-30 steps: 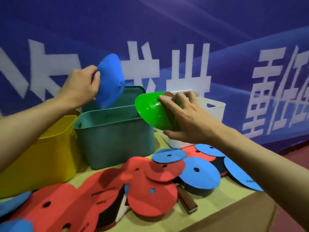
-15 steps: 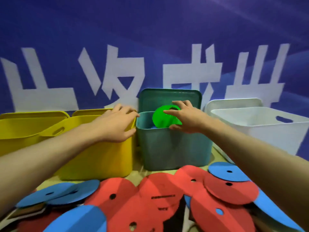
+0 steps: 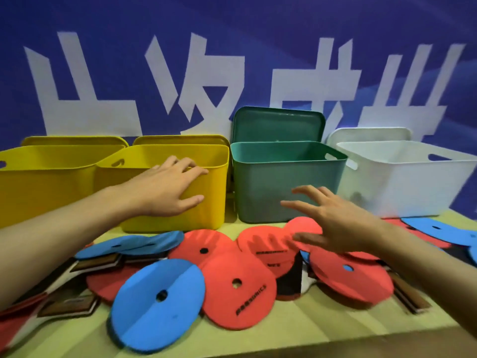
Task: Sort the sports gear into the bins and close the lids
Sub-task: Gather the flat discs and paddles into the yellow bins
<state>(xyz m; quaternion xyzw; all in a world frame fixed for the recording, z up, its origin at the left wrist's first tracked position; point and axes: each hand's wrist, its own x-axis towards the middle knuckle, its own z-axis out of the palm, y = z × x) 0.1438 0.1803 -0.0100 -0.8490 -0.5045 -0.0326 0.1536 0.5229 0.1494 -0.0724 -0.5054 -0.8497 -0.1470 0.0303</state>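
Note:
Four open bins stand along the back of the table: two yellow bins (image 3: 38, 182) (image 3: 206, 208), a green bin (image 3: 260, 192) and a white bin (image 3: 402, 187), each with its lid leaning behind it. Red discs (image 3: 240, 288) and blue discs (image 3: 157, 298) lie scattered in front, with table tennis paddles (image 3: 67, 306) under them. My left hand (image 3: 165, 189) lies empty with loose fingers against the front of the right yellow bin. My right hand (image 3: 333, 220) hovers empty with spread fingers over the red discs, in front of the green bin.
A blue banner with large white characters (image 3: 232, 73) forms the wall right behind the bins. The green lid (image 3: 278, 125) stands upright against it. The table's front edge (image 3: 284, 344) runs just below the discs.
The blue disc left my left hand first, then the green disc left my right hand over the green bin. Both hands have dropped lower, empty. The view has shifted left and down.

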